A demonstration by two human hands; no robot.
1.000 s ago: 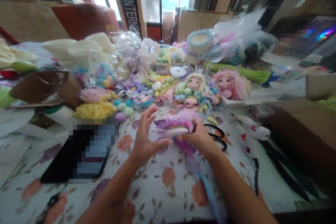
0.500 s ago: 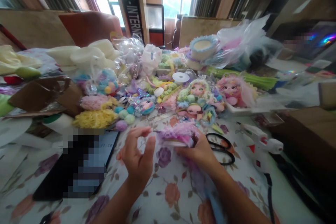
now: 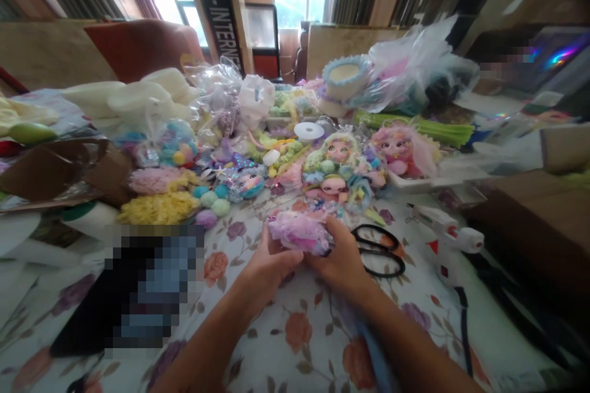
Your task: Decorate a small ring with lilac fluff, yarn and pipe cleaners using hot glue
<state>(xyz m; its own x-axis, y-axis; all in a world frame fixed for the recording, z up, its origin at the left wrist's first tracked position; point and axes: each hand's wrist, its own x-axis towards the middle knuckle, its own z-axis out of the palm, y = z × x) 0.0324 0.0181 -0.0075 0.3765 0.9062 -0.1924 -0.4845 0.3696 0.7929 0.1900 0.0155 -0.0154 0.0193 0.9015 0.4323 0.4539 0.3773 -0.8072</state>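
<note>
Both my hands hold a pink and lilac frilly piece [image 3: 302, 232], fluffy and partly shiny, over the middle of the flowered tablecloth [image 3: 262, 331]. My left hand [image 3: 276, 261] grips its left side, thumb along the near edge. On the other side my right hand [image 3: 338, 258] is closed around it. What the piece is exactly I cannot make out; its underside is hidden. Black-handled scissors [image 3: 380, 252] lie just right of my right hand, their blades out of sight. Beyond the piece sit doll heads, among them one with pale green hair [image 3: 338, 150].
A white glue gun [image 3: 449, 233] with a dark cord lies at the right. Left is a dark tablet [image 3: 92, 301], partly blurred out. Yellow ruffled trim [image 3: 159, 206], coloured pompoms [image 3: 214, 199] and a white spool [image 3: 308, 130] are heaped behind, beside a brown box [image 3: 59, 169].
My left hand, empty with fingers curled apart before, has moved right and taken hold of the frilly piece. The piece has turned in my right hand. The whole view has shifted slightly.
</note>
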